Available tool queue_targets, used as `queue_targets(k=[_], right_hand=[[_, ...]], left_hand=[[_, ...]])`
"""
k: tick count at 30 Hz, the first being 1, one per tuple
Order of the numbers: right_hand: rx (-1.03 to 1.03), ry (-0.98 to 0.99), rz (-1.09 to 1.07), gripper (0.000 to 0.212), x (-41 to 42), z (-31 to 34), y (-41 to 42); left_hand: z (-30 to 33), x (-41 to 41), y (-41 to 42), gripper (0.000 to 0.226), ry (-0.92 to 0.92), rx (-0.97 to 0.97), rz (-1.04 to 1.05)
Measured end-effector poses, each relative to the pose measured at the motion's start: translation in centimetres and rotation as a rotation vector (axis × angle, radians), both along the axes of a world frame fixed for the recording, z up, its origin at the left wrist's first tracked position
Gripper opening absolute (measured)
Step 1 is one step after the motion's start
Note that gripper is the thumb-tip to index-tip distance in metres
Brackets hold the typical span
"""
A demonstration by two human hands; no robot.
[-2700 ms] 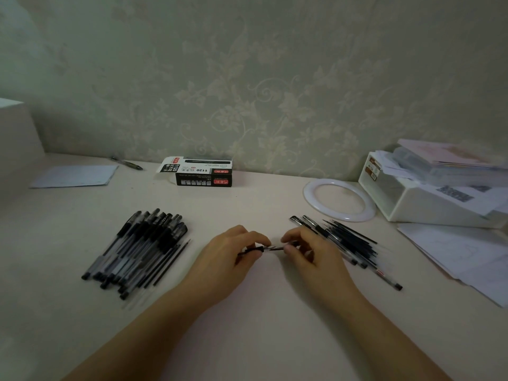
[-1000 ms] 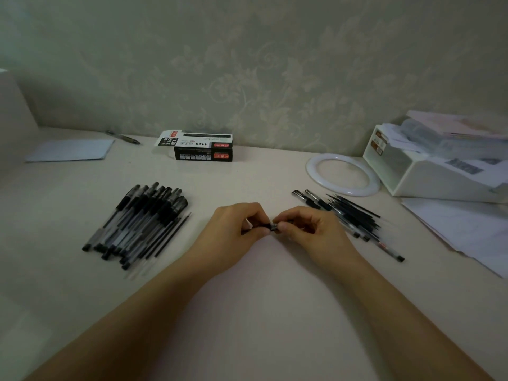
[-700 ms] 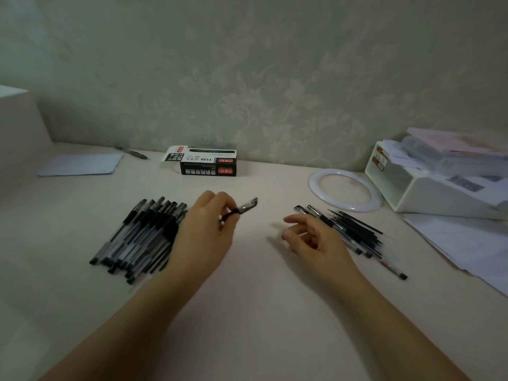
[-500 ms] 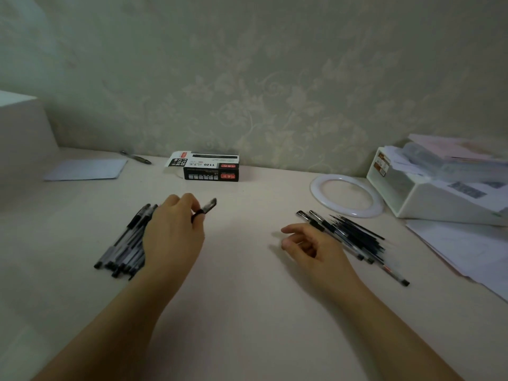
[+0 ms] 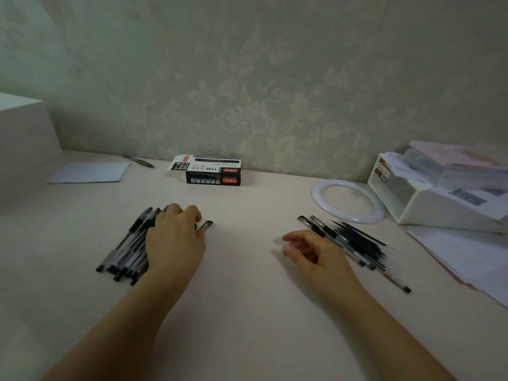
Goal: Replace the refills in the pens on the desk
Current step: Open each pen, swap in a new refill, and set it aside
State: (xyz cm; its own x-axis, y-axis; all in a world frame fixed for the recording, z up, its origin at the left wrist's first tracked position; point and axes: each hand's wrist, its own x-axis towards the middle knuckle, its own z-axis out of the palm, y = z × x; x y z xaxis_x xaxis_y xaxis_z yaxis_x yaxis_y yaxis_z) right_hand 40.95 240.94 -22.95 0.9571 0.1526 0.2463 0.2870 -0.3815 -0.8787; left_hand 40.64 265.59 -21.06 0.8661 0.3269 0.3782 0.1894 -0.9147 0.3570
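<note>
My left hand [image 5: 173, 237] grips a black capped pen [image 5: 205, 225] whose cap end sticks out past my fingers. It hovers low over the right side of a pile of several black pens [image 5: 126, 248] on the left of the desk. My right hand [image 5: 310, 253] rests on the desk with loosely curled fingers and holds nothing. Just right of it lies a second heap of pens and thin black refills [image 5: 354, 243].
A black pen box [image 5: 213, 173] lies by the wall. A white ring [image 5: 347, 200], a white tray of papers [image 5: 439, 204] and loose sheets [image 5: 467, 254] fill the right. A paper sheet [image 5: 88, 172] and one pen [image 5: 138, 160] lie back left.
The two hands held one pen together at the centre. They parted, and my left hand carried the pen left to the pile. My right hand stayed near the right heap, empty.
</note>
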Motion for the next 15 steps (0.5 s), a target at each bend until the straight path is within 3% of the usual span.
queue_targets(k=[3, 6, 10, 15], right_hand=[[-0.016, -0.026, -0.005, 0.013, -0.1, 0.0, 0.0], [-0.050, -0.114, -0.062, 0.014, 0.0, 0.1, 0.0], [-0.352, -0.323, -0.308, 0.023, 0.8, 0.2, -1.3], [-0.568, -0.186, -0.413, 0.038, 0.8, -0.2, -2.0]], left_hand=[[0.2, -0.1, -0.9, 0.022, -0.103, 0.002, -0.134], [0.3, -0.7, -3.2, 0.017, -0.205, -0.107, -0.416], [-0.9, -1.4, -6.2, 0.015, -0.121, -0.221, -0.683], [-1.8, -0.8, -6.1, 0.015, -0.055, -0.309, -0.724]])
